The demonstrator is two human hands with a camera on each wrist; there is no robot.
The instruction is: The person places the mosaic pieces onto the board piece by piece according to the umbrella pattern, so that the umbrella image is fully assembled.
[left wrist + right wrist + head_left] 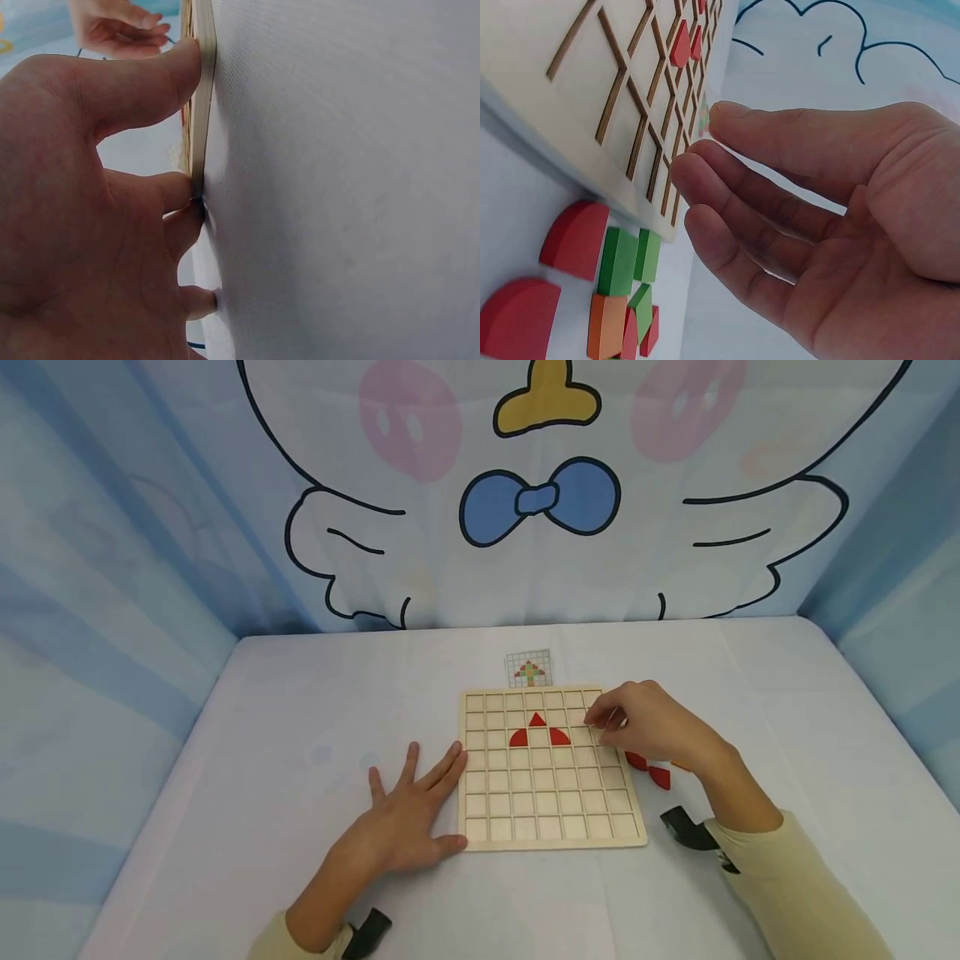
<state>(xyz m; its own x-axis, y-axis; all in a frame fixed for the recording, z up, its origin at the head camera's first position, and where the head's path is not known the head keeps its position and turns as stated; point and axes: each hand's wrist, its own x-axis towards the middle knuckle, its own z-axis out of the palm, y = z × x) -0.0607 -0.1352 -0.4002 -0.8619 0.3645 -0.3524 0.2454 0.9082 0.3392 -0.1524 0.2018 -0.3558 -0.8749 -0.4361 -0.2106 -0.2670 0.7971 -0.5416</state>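
Observation:
A square wooden grid board [551, 781] lies on the white table. In its upper part sit a red triangle [537, 720] and two red quarter-round pieces, one at the left [519, 738] and one at the right [559, 737]. My left hand [405, 822] is spread at the board's left side, its thumb [169, 79] and fingertips touching the edge. Over the board's upper right corner hovers my right hand [660, 727], fingers loosely bent. The right wrist view shows a gap between thumb and fingers, with nothing held there.
Right of the board lie loose red quarter-round pieces [576, 236], green blocks [616, 262] and an orange block [606, 326], partly hidden by my right hand in the head view. A small pattern card [528, 668] lies behind the board. A printed cloth [540, 577] hangs at the back.

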